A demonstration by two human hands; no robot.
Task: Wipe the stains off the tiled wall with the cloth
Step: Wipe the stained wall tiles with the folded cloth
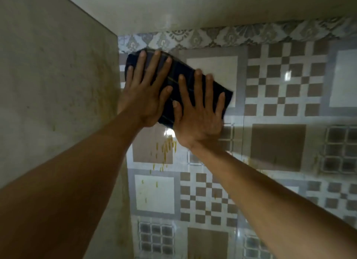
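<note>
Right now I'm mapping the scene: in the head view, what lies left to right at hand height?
plain side wall → left hand → right hand → checkered tiles

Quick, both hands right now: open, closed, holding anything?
Left hand: open, flat, pressing the cloth to the wall.
Right hand: open, flat on the cloth too.

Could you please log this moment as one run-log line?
hands: left, right flat on cloth | wall: yellow stains below cloth
</note>
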